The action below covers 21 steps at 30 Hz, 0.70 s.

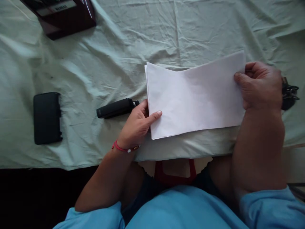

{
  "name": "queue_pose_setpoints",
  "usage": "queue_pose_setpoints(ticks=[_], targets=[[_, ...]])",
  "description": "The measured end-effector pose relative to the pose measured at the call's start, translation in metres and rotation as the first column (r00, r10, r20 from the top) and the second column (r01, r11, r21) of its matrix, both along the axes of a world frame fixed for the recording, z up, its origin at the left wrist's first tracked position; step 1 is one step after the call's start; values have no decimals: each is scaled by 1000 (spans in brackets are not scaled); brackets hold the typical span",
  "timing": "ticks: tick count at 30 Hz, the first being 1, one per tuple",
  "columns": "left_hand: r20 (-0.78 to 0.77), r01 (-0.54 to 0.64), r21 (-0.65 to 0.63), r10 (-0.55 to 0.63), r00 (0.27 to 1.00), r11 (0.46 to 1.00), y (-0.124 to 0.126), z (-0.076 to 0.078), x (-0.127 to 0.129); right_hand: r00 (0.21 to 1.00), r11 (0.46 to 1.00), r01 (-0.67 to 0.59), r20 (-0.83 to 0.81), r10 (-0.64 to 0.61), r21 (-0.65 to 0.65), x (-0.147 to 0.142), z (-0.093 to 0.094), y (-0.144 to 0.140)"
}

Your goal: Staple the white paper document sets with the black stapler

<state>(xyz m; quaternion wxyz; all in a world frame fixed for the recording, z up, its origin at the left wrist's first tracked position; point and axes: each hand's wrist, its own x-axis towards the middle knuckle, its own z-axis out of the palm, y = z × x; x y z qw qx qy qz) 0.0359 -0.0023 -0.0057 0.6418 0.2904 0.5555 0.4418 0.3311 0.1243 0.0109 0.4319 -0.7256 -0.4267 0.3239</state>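
sheets (195,98): white paper, smooth, matt, lightly bowed. table cover (119,47): pale green cloth, creased and rumpled, matt. stapler (116,108): black plastic, matt, with a small shiny metal tip. case (47,117): black, matt, faintly grained. box (64,16): dark maroon, glossy. wrist band (124,148): red cord.

Wrinkled pale-green cloth-covered table (143,38)

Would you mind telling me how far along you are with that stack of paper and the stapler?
The sheets of paper look gathered into one stack with edges roughly even. Right now the left hand grips its left edge and the right hand its right edge, holding it over the cloth-covered table. The black stapler lies untouched beside the left hand, so any stapling looks not yet done.
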Motion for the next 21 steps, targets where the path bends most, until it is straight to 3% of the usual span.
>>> queue_pose_setpoints(ticks=[10, 17, 21], targets=[[-264, -63, 22, 67, 962, 998, -1, 6, -2, 989, 999, -26, 146, 32, -45, -14, 2, 1], [-172, 7, 77, 6, 985, 997, -1, 5, -5, 992, 998, -59, 111, 58, 0, 2, -7, 3], [-247, 41, 21, -35, 968, 999, -1, 5, -8, 987, 996, -34, 157, 20, 87, 2, -12, 6]])
